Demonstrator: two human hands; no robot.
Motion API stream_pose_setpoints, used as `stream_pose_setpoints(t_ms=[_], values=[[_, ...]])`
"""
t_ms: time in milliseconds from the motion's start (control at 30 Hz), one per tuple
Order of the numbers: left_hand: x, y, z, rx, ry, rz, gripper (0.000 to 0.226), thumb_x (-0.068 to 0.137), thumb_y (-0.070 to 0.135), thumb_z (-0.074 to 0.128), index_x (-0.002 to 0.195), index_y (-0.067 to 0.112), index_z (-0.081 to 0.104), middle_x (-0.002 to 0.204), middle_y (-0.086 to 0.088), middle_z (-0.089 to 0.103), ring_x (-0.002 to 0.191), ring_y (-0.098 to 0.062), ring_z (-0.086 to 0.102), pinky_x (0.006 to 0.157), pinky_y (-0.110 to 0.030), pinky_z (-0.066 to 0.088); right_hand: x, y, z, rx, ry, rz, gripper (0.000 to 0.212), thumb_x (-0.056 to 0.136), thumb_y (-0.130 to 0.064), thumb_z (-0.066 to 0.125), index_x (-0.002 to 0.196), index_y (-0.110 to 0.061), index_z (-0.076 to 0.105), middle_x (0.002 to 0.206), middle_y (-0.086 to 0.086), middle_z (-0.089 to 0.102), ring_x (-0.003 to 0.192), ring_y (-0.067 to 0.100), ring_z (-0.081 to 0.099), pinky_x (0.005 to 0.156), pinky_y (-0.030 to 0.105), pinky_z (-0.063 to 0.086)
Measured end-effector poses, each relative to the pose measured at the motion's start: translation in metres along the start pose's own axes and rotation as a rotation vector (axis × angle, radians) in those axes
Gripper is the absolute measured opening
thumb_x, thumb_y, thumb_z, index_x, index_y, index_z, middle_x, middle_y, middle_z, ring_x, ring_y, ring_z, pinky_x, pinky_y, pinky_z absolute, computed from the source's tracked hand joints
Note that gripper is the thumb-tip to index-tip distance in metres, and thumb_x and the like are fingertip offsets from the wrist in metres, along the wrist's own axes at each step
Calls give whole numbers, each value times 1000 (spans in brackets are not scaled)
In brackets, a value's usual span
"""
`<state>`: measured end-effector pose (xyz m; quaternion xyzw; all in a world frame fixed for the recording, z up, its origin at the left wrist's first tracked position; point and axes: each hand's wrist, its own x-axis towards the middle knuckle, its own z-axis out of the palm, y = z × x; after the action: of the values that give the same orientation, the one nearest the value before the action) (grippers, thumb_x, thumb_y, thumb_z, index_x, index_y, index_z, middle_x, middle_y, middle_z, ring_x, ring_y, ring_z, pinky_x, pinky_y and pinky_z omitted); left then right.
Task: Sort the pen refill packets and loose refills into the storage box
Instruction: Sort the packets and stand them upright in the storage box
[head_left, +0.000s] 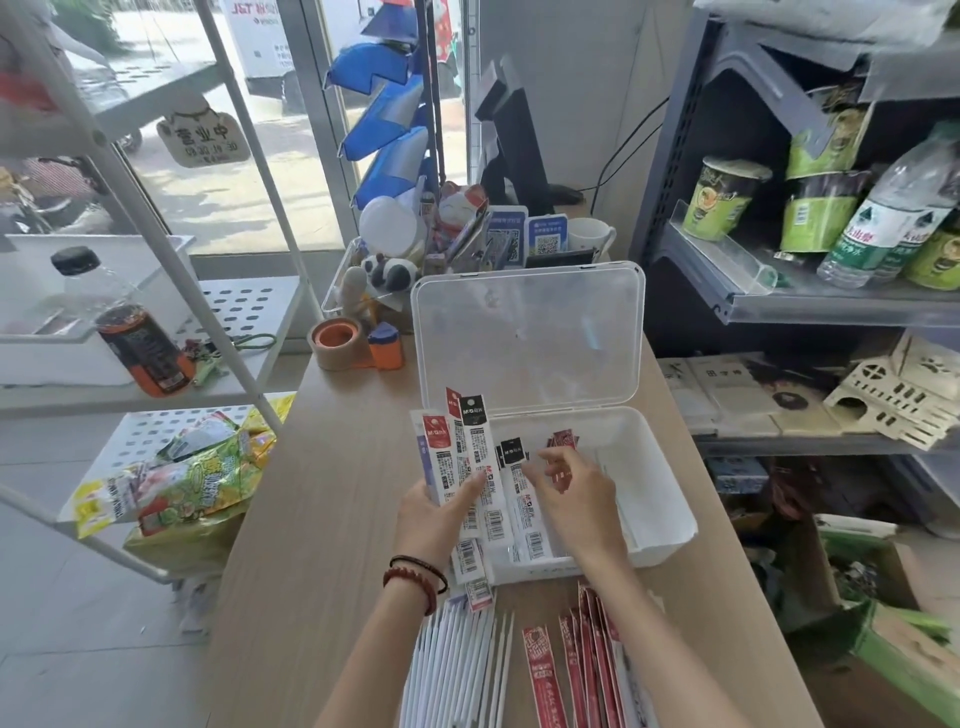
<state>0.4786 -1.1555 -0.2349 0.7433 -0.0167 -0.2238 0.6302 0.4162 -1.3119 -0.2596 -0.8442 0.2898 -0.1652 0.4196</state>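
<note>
A clear plastic storage box (670, 499) stands open on the wooden counter, its lid (530, 338) tilted back. My left hand (436, 519) grips a fan of white refill packets (460, 447) with red and black headers over the box's left edge. My right hand (576, 499) hovers inside the box, fingers pinching at a black-headed packet (519, 483). Red packets (562, 441) lie deeper in the box. Near the front edge lie a row of white loose refills (457, 670) and several red packets (576, 670).
A tape roll (336, 343) and an orange dispenser (387, 348) sit behind the box, next to a clear desk organiser (363, 270). A metal shelf (831, 306) with cups and bottles stands right. A white rack (171, 452) with snack bags stands left.
</note>
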Motion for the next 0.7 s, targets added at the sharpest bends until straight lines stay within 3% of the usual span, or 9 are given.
stream_pose_setpoints(t_ms=[100, 167, 233, 333, 433, 533, 600, 700], values=[[-1, 2, 0, 14, -2, 2, 23, 73, 41, 74, 89, 26, 67, 81, 11, 74, 69, 0, 71, 50, -13, 51, -4, -6, -3, 117, -116, -49, 62, 76, -82, 43, 104, -31, 66, 83, -18, 68, 74, -4, 64, 62, 10, 49], [-1, 2, 0, 34, -9, 24, 20, 72, 40, 75, 84, 27, 65, 69, 17, 72, 61, 5, 68, 45, -8, 46, -5, -7, -3, 136, -200, -83, 60, 69, -89, 42, 100, -42, 62, 78, -16, 71, 68, -2, 66, 62, 17, 53], [-2, 2, 1, 75, -17, 51, 19, 73, 38, 76, 82, 28, 63, 62, 21, 69, 55, 10, 63, 41, -5, 42, -5, -7, -4, 146, -214, -111, 50, 67, -85, 51, 100, -48, 58, 81, -15, 72, 68, -2, 68, 65, 20, 58], [-1, 0, 2, 107, -35, 58, 23, 73, 40, 76, 87, 26, 64, 68, 16, 70, 57, 8, 65, 43, -6, 44, -6, -8, -6, 198, -208, -107, 50, 68, -72, 62, 107, -41, 61, 87, -14, 72, 71, -3, 69, 64, 20, 59], [0, -3, 2, 81, -33, 62, 20, 77, 33, 74, 92, 22, 66, 75, 9, 74, 68, -2, 71, 56, -20, 56, -4, -5, -7, 231, -151, -61, 41, 82, -51, 67, 118, -32, 62, 88, -13, 68, 72, -3, 65, 59, 17, 56], [-1, -3, 3, 26, -46, 70, 14, 81, 25, 73, 92, 18, 68, 84, -1, 76, 84, -17, 72, 74, -46, 59, 0, 2, -5, 153, -112, -25, 37, 92, -34, 63, 128, -33, 56, 85, -16, 64, 76, -3, 62, 75, 21, 54], [-2, -3, 3, 19, -45, 66, 18, 81, 26, 72, 94, 15, 67, 82, -1, 76, 83, -17, 72, 73, -47, 59, 2, 6, -2, 72, -155, 13, 42, 95, -31, 59, 136, -33, 50, 81, -18, 60, 77, -3, 59, 80, 24, 50], [-2, -2, 3, 4, -49, 53, 26, 80, 26, 72, 99, 10, 67, 82, 0, 76, 80, -16, 73, 71, -47, 60, 4, 9, 2, -26, -215, 47, 43, 97, -31, 57, 139, -32, 50, 85, -17, 62, 83, 16, 66, 77, 27, 51]])
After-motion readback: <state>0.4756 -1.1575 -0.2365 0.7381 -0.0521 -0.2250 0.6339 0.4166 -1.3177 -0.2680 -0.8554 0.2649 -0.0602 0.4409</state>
